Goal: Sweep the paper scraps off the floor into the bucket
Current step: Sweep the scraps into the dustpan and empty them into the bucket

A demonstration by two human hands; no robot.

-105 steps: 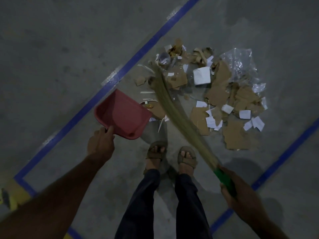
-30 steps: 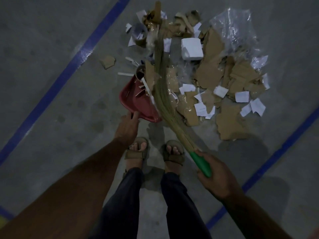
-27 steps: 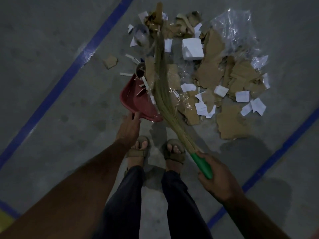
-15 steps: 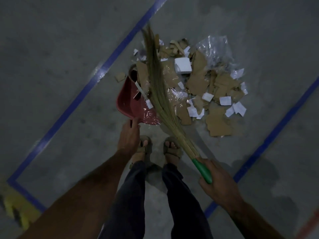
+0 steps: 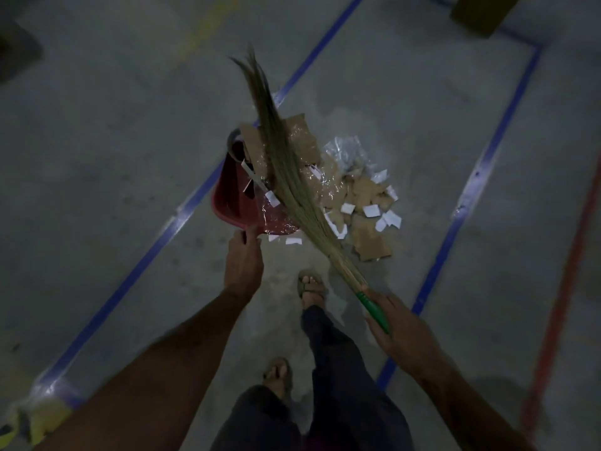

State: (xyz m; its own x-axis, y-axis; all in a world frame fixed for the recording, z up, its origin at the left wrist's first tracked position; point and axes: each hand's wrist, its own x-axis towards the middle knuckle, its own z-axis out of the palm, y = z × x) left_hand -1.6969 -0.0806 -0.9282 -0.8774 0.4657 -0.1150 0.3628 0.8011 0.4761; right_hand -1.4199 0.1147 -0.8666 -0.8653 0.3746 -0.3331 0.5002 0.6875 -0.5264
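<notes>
Two hands are at work in the head view. Half a second ago both feet stood side by side below the pile; now one sandalled foot (image 5: 311, 285) is ahead of the other, and the view takes in more floor (image 5: 97, 157), with a red line at the right edge. The grass broom (image 5: 286, 170) now has its tip lifted past the blue tape line (image 5: 156, 245), where earlier it lay over the pile's far edge.

The left hand (image 5: 244, 258) grips the near rim of the red dustpan (image 5: 237, 203), fingers curled round it. Inside the dustpan lie white paper strips, a sheet of clear plastic and brown cardboard pieces (image 5: 292, 141) that stick out past its far edge. The right hand (image 5: 400, 327) is wrapped round the broom's green handle (image 5: 374, 309).

Most paper scraps (image 5: 364, 206), white and brown, still lie on the floor just right of the dustpan, with crumpled clear plastic (image 5: 344, 154) behind them. No bucket shows.
</notes>
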